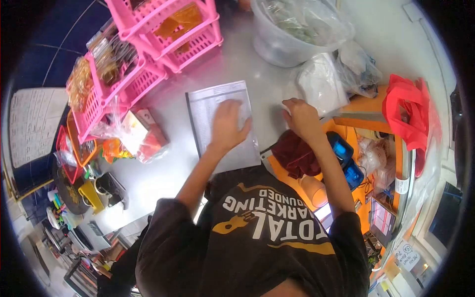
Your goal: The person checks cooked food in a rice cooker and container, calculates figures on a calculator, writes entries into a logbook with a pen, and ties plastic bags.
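A printed sheet (208, 119) in a clear sleeve with a dark left edge lies on the metal table. Over its upper middle is my left hand (228, 126), palm down, blurred, with the thumb spread from the fingers and nothing visible in it. To the right of the sheet, my right hand (302, 119) is low over the tabletop, its fingers bent and apart from the thumb, holding nothing that I can see. A dark red cloth (297, 156) lies just below my right hand, beside the forearm.
Pink baskets (190, 52) with packets stand at upper left, near a bagged box (136, 131). A translucent tub (279, 52) and white plastic-wrapped items (324, 84) are at upper right. An orange shelf (289, 175) with blue items and a red bag (405, 114) are at right.
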`<state>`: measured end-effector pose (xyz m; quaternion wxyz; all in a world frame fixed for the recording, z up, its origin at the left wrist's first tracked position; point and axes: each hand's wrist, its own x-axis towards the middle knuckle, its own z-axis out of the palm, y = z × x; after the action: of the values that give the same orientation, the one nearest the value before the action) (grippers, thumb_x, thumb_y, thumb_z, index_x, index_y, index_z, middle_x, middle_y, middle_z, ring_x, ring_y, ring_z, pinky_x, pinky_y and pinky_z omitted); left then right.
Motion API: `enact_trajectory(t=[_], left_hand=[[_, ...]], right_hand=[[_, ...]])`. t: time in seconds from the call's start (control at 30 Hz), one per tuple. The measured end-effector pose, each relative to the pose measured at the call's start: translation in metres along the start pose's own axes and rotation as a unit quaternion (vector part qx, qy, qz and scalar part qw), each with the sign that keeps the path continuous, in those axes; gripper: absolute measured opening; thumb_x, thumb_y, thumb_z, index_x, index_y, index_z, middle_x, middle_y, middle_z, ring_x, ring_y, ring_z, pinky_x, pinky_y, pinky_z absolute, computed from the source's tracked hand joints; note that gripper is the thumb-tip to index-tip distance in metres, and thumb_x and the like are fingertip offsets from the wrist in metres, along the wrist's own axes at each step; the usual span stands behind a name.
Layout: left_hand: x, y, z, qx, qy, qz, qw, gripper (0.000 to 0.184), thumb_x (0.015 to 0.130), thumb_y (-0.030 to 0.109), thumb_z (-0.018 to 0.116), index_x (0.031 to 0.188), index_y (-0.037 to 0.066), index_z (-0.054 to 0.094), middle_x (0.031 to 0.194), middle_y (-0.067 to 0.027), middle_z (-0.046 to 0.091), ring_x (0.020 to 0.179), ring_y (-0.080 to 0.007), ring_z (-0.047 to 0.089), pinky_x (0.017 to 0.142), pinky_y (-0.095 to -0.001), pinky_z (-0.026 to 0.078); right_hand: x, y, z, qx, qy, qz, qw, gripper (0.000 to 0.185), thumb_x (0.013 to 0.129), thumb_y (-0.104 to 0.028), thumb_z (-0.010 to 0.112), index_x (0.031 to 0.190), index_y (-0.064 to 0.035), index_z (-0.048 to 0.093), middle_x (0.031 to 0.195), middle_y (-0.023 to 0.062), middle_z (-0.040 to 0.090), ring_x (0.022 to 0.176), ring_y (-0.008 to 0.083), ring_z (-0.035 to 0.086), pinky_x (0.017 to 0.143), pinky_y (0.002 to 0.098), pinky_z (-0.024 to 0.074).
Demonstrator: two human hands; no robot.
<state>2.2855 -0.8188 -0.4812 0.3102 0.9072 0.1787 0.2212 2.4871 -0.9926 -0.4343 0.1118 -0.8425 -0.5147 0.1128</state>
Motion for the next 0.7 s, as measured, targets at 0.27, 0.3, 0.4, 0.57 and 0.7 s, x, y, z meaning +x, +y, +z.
enact_trajectory(t=[0.27, 0.3, 0.4, 0.57, 0.7], left_hand=[[-0.120, -0.014, -0.094, 0.131, -0.279, -0.077, 0.948, 0.115, 0.067, 0.026, 0.092, 0.158, -0.003, 0.028, 0.163, -0.0343, 0.021, 0.155, -0.0488, 0.015, 0.127, -0.0561, 0.017], [-0.122, -0.015, -0.091, 0.115, -0.282, -0.064, 0.950, 0.115, 0.067, 0.026, 0.092, 0.158, -0.003, 0.028, 0.163, -0.0343, 0.021, 0.155, -0.0488, 0.015, 0.127, -0.0561, 0.017], [-0.133, -0.015, -0.083, 0.105, -0.256, -0.046, 0.960, 0.107, 0.067, 0.018, 0.088, 0.153, -0.010, 0.031, 0.161, -0.0364, 0.024, 0.153, -0.0504, 0.019, 0.127, -0.0553, 0.018], [-0.163, -0.018, -0.080, 0.056, -0.210, -0.019, 0.976, 0.093, 0.075, 0.008, 0.077, 0.153, -0.012, 0.030, 0.158, -0.0376, 0.029, 0.148, -0.0514, 0.031, 0.124, -0.0495, 0.030], [-0.198, -0.022, -0.057, -0.005, -0.094, -0.095, 0.991, 0.086, 0.082, 0.003, 0.068, 0.155, -0.011, 0.025, 0.147, -0.0404, 0.045, 0.130, -0.0516, 0.054, 0.109, -0.0471, 0.047]], right_hand=[[-0.017, -0.076, 0.047, 0.017, -0.082, 0.022, 0.996, 0.024, 0.091, -0.027, 0.070, 0.102, -0.0055, 0.068, 0.096, 0.0178, 0.071, 0.092, 0.0401, 0.069, 0.078, 0.0502, 0.0558], [-0.020, -0.081, 0.055, 0.026, -0.100, 0.034, 0.994, 0.025, 0.091, -0.029, 0.070, 0.100, -0.0060, 0.067, 0.096, 0.0175, 0.071, 0.092, 0.0404, 0.069, 0.079, 0.0506, 0.0557], [-0.045, -0.089, 0.074, 0.038, -0.067, 0.077, 0.994, 0.026, 0.090, -0.032, 0.069, 0.100, -0.0078, 0.067, 0.096, 0.0178, 0.071, 0.092, 0.0408, 0.069, 0.079, 0.0518, 0.0555], [-0.083, -0.100, 0.081, 0.086, -0.015, 0.145, 0.986, 0.022, 0.092, -0.025, 0.065, 0.104, -0.0068, 0.067, 0.098, 0.0191, 0.070, 0.092, 0.0411, 0.069, 0.079, 0.0518, 0.0556], [-0.105, -0.118, 0.091, 0.179, 0.101, 0.191, 0.960, 0.023, 0.093, -0.012, 0.058, 0.114, -0.0035, 0.065, 0.100, 0.0217, 0.068, 0.094, 0.0432, 0.067, 0.079, 0.0534, 0.0543]])
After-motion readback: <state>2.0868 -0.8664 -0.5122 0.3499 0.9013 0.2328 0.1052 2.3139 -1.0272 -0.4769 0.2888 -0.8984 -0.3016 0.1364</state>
